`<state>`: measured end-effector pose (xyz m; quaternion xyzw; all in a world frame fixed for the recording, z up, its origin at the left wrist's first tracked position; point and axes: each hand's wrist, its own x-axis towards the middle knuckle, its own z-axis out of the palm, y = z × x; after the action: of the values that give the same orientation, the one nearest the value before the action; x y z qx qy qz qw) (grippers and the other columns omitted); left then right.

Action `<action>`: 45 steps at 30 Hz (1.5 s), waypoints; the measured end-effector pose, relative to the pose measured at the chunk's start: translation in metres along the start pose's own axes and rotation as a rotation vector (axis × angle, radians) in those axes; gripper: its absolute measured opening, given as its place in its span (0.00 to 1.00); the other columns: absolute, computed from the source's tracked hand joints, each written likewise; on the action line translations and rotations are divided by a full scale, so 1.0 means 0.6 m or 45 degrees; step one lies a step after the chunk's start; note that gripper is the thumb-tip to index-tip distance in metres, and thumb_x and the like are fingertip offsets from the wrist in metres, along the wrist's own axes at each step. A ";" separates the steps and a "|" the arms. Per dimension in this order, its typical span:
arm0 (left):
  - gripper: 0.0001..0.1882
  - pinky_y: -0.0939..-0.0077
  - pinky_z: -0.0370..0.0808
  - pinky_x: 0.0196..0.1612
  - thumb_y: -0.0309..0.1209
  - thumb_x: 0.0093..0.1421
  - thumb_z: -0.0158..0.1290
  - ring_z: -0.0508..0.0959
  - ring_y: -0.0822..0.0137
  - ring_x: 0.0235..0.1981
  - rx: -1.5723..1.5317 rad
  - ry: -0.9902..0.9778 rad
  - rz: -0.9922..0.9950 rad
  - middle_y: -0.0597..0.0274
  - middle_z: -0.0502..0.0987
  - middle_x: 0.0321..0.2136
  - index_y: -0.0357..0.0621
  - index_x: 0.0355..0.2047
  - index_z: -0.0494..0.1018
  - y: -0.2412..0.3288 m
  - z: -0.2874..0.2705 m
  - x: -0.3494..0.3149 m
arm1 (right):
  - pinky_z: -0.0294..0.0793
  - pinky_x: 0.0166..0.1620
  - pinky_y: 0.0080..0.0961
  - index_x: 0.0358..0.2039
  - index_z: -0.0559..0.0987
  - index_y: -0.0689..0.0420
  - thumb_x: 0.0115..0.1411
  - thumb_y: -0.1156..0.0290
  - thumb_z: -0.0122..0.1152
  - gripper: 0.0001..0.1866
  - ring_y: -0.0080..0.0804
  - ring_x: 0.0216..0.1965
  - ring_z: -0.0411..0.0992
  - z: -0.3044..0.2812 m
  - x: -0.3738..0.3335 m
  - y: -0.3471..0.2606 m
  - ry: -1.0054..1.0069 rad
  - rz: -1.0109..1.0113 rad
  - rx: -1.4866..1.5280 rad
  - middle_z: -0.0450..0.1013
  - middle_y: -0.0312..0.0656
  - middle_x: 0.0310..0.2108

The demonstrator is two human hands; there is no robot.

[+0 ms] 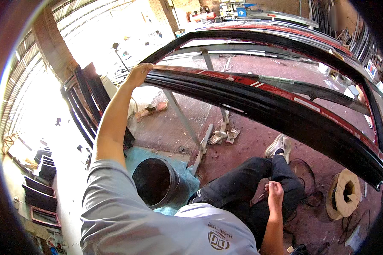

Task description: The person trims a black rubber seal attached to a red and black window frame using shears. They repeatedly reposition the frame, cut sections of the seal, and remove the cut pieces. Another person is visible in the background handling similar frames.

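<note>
A large black frame [242, 102] with red film strips along its inner edges lies across the view, raised above the floor on grey metal supports. My left hand [139, 75] is at the near-left corner of this frame, its fingers curled over the end. Lower down, my right hand [275, 194] hangs over my dark trousers, apart from the frame. Its fingers are bent together in a pinch; whatever they hold, if anything, is too small to make out.
A dark bucket [155, 182] stands on blue sheeting beside my left side. Work gloves [224, 135] lie on the reddish floor under the frame. At the right sits a roll of tan material [344, 194] near black straps. More dark frames [83, 102] lean at the left.
</note>
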<state>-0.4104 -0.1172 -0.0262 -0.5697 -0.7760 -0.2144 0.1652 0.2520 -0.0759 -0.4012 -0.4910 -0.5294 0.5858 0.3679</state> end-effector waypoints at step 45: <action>0.36 0.52 0.72 0.40 0.54 0.72 0.29 0.77 0.39 0.35 0.454 -0.606 0.599 0.34 0.76 0.29 0.32 0.32 0.73 0.221 -0.105 -0.092 | 0.71 0.50 0.40 0.31 0.82 0.57 0.68 0.46 0.39 0.30 0.43 0.43 0.76 0.133 0.127 -0.633 0.235 -1.489 -1.241 0.79 0.48 0.38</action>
<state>-0.2667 -0.1607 0.0189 -0.7285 -0.6658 0.1060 0.1216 0.1226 0.0402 -0.0460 -0.2847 -0.8688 -0.0472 0.4025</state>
